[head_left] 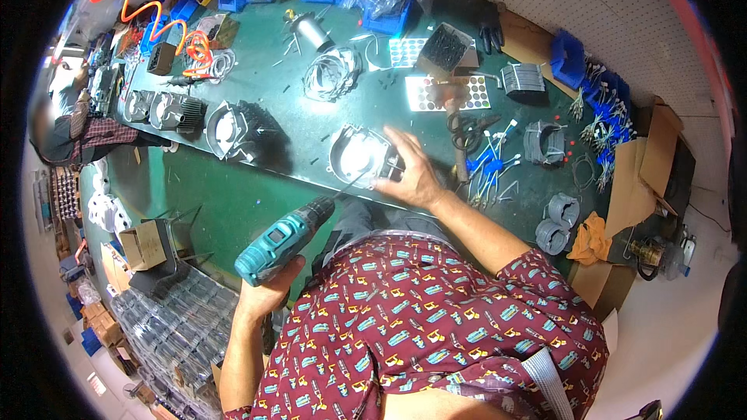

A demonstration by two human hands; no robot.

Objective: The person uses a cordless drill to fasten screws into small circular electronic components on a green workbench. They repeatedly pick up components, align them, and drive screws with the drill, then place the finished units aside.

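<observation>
My left hand (276, 288) is wrapped round the grip of a teal cordless drill (282, 241). Its black chuck and thin bit point up toward a round grey metal housing (358, 157) at the bench's near edge. Whether the bit tip touches the housing, I cannot tell. The inside of the housing is bright with glare. On its right side my right hand (412, 175) grips the rim between thumb and fingers. Beyond it lies a ring-shaped metal part with pale coils (332, 74). Left of it stands a finned black housing (233, 131).
More finned housings (175, 111) line the bench's left part. An orange coiled hose (198, 50) hangs there. To the right lie a sticker sheet (447, 94), blue-and-white wire leads (492, 165) and grey rings (557, 222). Another person (85, 124) is at the far left.
</observation>
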